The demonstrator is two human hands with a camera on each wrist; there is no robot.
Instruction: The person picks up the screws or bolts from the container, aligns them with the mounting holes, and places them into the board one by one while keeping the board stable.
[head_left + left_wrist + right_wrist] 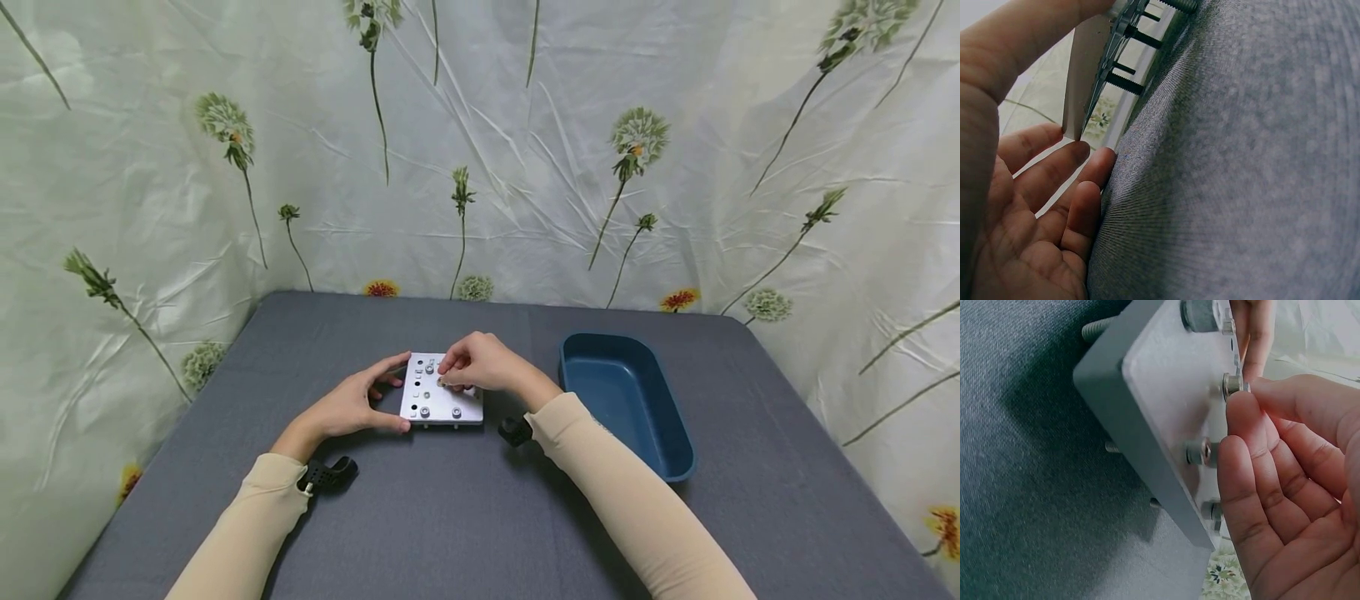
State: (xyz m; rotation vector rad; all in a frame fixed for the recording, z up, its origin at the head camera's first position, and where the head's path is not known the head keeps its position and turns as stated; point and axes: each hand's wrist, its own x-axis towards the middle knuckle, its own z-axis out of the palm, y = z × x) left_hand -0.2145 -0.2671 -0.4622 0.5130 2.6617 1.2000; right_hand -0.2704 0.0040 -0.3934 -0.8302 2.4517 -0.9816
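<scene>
A silvery metal plate (441,402) with holes and several screws lies in front of me on the table; threaded ends stick out below it. My left hand (341,404) holds the plate's left side, thumb at the near corner and fingertips at the far one. Over the plate's upper right part, my right hand (483,362) pinches a socket-head screw (1232,386) between thumb and index finger. In the right wrist view, another screw (1197,452) stands in the plate beside the fingertips. How deep the pinched screw sits cannot be told.
A blue rectangular bin (678,417) stands on the right, partly behind my right forearm. Grey cloth covers the table (420,517). A flower-patterned curtain (525,167) hangs behind it. A black wrist device (330,475) is on my left arm.
</scene>
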